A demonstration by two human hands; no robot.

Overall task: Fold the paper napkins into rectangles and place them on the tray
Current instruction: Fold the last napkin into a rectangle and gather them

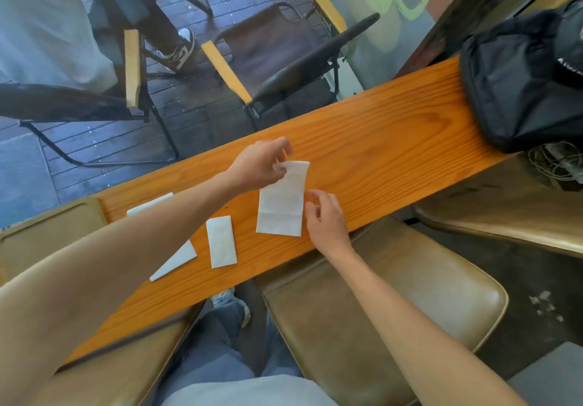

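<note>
Risk first: thin white paper napkin (281, 204) is only half controlled. My left hand (257, 166) has its far left corner pinched between thumb and fingertips, lifted off the long orange wooden bench (378, 140), so the far end curls up while the near end lies flat. Pull too hard and the sheet tears at the corner or drags sideways, and the fold comes out skewed, not a rectangle. Soft paper, likely to spring back if the crease isn't pressed.

My right hand (325, 216) is half open with fingers loosely curled, holding nothing; its fingertips are just beside the napkin's right edge, touching or nearly so, can't tell which. If it doesn't pin that edge before I bring the far end over, the near part will probably slide.

Relative to the grips: napkin runs from the left grip at its far corner down to the bench, near edge sitting left of my right wrist.

Also on the bench, left of it: narrow folded white napkin rectangle (221, 241) lying flat, and another white folded piece (178, 259) partly hidden under my left forearm, so its shape is unclear. Can't pick out a tray for certain, so placement target is uncertain. Black fabric bag (520, 84) sits at the far right end, well apart.
</note>
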